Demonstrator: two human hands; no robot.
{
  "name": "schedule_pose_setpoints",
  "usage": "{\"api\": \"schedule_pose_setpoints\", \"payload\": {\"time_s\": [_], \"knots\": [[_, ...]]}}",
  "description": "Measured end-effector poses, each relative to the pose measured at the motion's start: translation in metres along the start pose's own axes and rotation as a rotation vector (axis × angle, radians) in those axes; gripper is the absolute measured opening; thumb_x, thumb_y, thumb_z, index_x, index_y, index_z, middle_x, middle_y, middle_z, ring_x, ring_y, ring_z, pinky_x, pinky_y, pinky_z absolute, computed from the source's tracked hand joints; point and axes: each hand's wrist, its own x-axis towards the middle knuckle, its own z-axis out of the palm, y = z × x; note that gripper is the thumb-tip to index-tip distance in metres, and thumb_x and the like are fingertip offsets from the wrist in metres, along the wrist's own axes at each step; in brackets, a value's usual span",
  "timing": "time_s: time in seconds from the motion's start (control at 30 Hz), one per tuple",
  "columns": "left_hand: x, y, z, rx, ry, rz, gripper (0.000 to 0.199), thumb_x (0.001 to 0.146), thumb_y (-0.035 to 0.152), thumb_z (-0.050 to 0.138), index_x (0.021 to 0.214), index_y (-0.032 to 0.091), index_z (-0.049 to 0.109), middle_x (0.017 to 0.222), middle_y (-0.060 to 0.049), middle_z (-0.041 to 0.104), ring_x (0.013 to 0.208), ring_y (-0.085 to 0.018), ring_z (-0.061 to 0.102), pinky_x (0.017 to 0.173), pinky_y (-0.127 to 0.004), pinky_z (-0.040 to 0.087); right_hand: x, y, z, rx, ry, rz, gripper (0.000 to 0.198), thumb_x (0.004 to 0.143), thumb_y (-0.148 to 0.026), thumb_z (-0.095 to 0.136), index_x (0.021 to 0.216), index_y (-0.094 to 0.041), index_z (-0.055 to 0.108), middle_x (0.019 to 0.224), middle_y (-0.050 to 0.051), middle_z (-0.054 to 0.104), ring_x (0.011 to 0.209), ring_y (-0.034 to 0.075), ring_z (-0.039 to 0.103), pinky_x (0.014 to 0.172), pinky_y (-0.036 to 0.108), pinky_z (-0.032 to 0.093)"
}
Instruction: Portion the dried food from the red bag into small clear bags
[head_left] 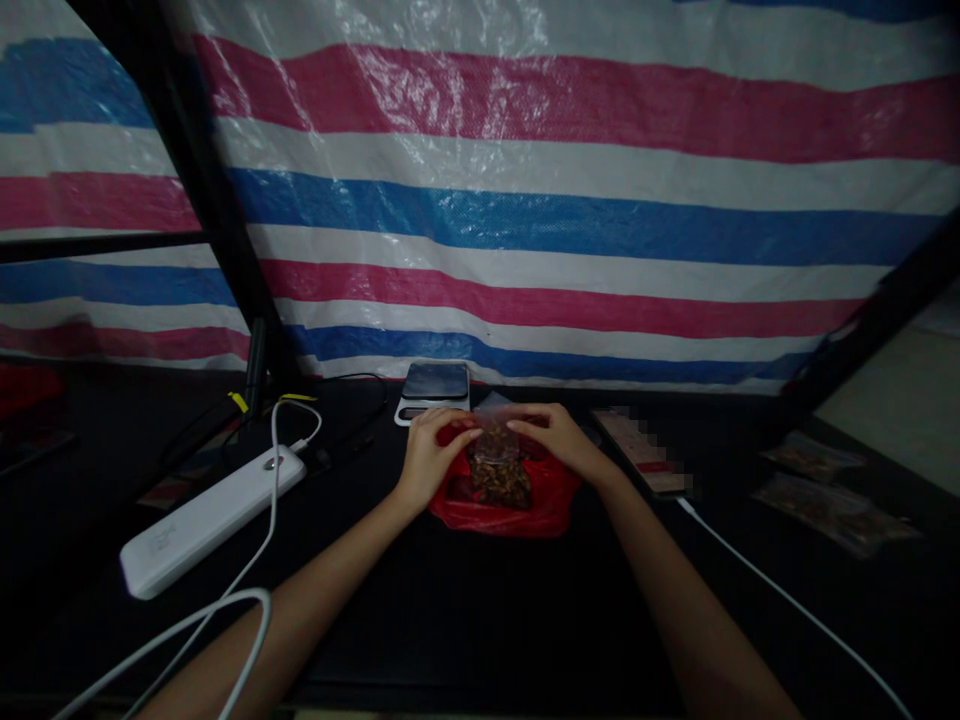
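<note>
Between my two hands is a small clear plastic bag with brown bits in it. My left hand pinches the bag's left side near its top, and my right hand grips the right side. Below it lies a red plastic bag, spread around a heap of dried brown pieces. Behind my left hand stands a white kitchen scale with a dark top plate. What exactly the brown pieces are, I cannot tell.
A white power bank with a white cable lies on the black table to the left. At right are a phone on a cable and several filled clear bags. Striped sheeting hangs behind, between dark posts.
</note>
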Motion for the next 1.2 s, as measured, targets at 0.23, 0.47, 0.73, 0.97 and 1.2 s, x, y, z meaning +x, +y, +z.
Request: {"api": "schedule_pose_setpoints", "payload": {"time_s": [0.23,0.47,0.73,0.97,1.2], "knots": [[0.0,-0.002,0.0,0.222,-0.181,0.013,0.014,0.075,0.034,0.059,0.072,0.022,0.064,0.079,0.0,0.066,0.082,-0.019,0.054,0.08,-0.033,0.032,0.0,0.005,-0.003,-0.011,-0.033,0.025,0.031,0.072,-0.034,0.059,0.097,-0.017,0.065,0.097,0.006,0.067,0.089,0.023,0.061,0.083,0.038,0.044],[0.0,-0.002,0.0,0.245,-0.163,-0.005,0.017,0.074,0.038,0.059,0.07,0.022,0.063,0.076,0.001,0.065,0.08,-0.018,0.054,0.079,-0.032,0.03,-0.004,0.015,-0.012,-0.239,-0.097,0.138,0.021,0.063,-0.021,0.064,0.083,-0.015,0.068,0.074,0.006,0.069,0.066,0.018,0.062,0.061,0.027,0.047],[-0.003,-0.004,0.002,0.252,-0.186,-0.031,0.02,0.073,0.037,0.06,0.086,0.022,0.06,0.082,0.002,0.065,0.083,-0.018,0.052,0.076,-0.031,0.029,-0.004,0.008,-0.01,-0.28,-0.066,0.096,0.017,0.064,-0.021,0.063,0.08,-0.016,0.069,0.07,0.004,0.068,0.062,0.015,0.06,0.058,0.024,0.044],[-0.005,0.001,-0.001,0.335,-0.295,0.056,0.015,0.081,0.032,0.051,0.075,0.022,0.062,0.084,0.002,0.064,0.083,-0.018,0.049,0.074,-0.032,0.026,-0.005,0.011,-0.014,-0.391,-0.103,0.089,0.015,0.064,-0.022,0.064,0.078,-0.018,0.068,0.067,0.002,0.066,0.06,0.014,0.058,0.055,0.022,0.041],[-0.006,0.001,0.0,0.335,-0.29,0.06,0.015,0.081,0.032,0.051,0.078,0.022,0.062,0.084,0.001,0.064,0.083,-0.018,0.048,0.074,-0.032,0.026,-0.009,0.01,-0.013,-0.594,-0.101,0.11,0.009,0.065,-0.03,0.064,0.069,-0.021,0.067,0.068,0.0,0.064,0.063,0.014,0.056,0.054,0.022,0.036]]}}
